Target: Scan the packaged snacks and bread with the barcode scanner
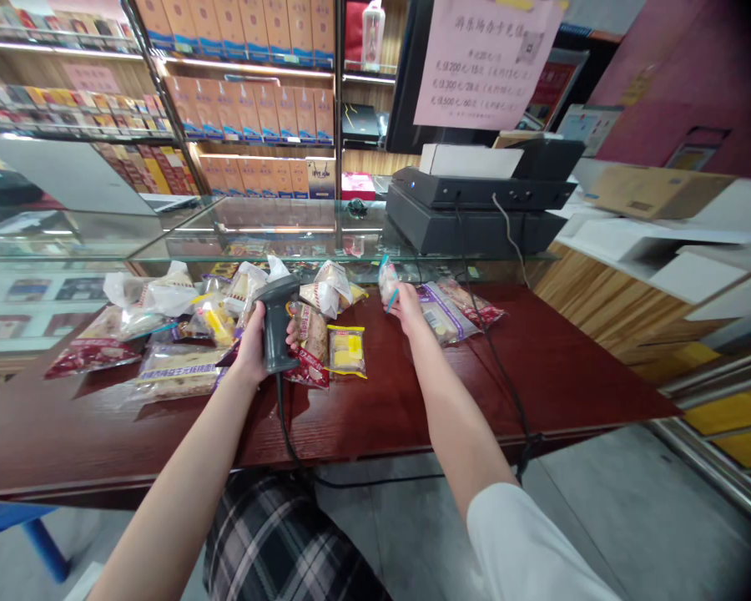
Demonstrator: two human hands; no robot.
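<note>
My left hand point(254, 344) is wrapped round the handle of a dark barcode scanner point(278, 321), held upright over the table with its cord hanging down. At the table's far side my right hand point(405, 307) grips a small wrapped snack pack point(388, 280) with a blue edge. Right of that hand lie a purple-and-clear bread bag point(446, 313) and a red-and-clear bag point(476, 302). Near the scanner are a small yellow cake packet point(346, 351), a red bread bag point(311, 338) and a white paper-wrapped item point(329, 288).
Several more packaged breads point(175, 371) cover the table's left part. Behind stands a glass display counter point(275, 219) with a black cash register unit point(476, 209). The scanner cord point(363, 484) loops along the front edge of the dark red table point(576, 376). Another cable point(497, 359) crosses its right side.
</note>
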